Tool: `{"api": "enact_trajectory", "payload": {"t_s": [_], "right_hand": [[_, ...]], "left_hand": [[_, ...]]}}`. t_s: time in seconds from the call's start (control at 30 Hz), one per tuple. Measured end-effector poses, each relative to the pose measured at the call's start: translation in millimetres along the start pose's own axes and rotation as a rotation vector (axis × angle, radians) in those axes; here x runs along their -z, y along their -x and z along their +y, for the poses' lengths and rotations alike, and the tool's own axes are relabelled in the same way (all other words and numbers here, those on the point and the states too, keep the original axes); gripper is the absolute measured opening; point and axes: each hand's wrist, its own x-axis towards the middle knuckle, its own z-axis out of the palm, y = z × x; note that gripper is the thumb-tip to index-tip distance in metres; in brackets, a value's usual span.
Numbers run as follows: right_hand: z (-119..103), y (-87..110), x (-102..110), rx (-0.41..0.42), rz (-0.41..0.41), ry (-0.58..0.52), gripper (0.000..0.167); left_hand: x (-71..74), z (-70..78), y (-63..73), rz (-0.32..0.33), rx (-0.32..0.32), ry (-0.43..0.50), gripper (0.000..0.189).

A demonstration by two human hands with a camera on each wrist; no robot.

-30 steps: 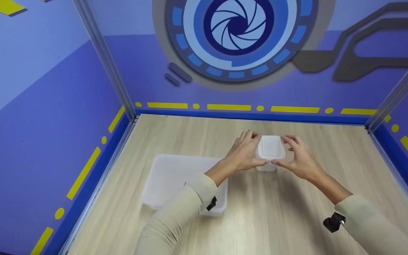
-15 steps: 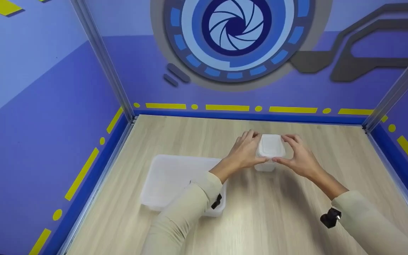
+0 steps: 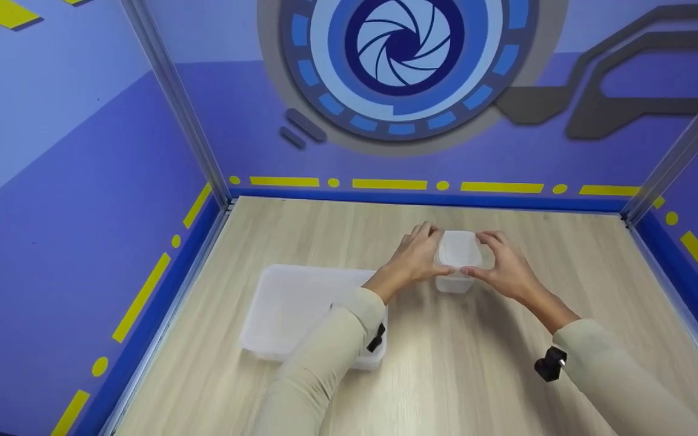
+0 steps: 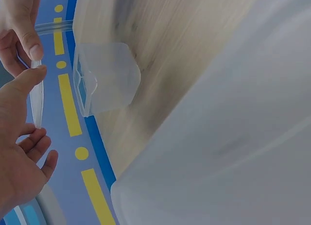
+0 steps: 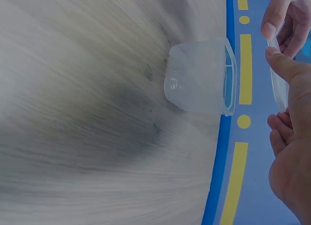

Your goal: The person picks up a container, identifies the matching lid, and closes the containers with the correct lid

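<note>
Between both hands is a small translucent lid (image 3: 460,247), seen edge-on in the left wrist view (image 4: 37,101). The left hand (image 3: 415,255) pinches its left side, thumb at the near edge. Gripping the opposite side is the right hand (image 3: 506,266), its thumb close to the other one. Below the lid stands a small clear plastic container (image 3: 453,284), upright on the table. Both wrist views show its top uncovered and a gap between its rim and the lid. In the head view the lid hides most of the container's opening.
A large flat translucent container with a lid (image 3: 300,303) sits left of the small one, partly under the left sleeve (image 3: 325,351). The wooden table (image 3: 446,375) is bounded by a blue back wall (image 3: 397,166) and side walls.
The lid and both hands have shifted slightly left over the small container. The right forearm has moved a little inward. Both hands keep their grip; the large container stays put.
</note>
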Motion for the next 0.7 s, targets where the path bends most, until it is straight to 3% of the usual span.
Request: {"api": "enact_trajectory", "payload": {"t_s": [0.7], "right_hand": [[14, 3.1, -24, -0.05, -0.028, 0.02, 0.075]], "left_hand": [[-27.7, -4.1, -4.4, -0.08, 0.091, 0.017, 0.083]]}}
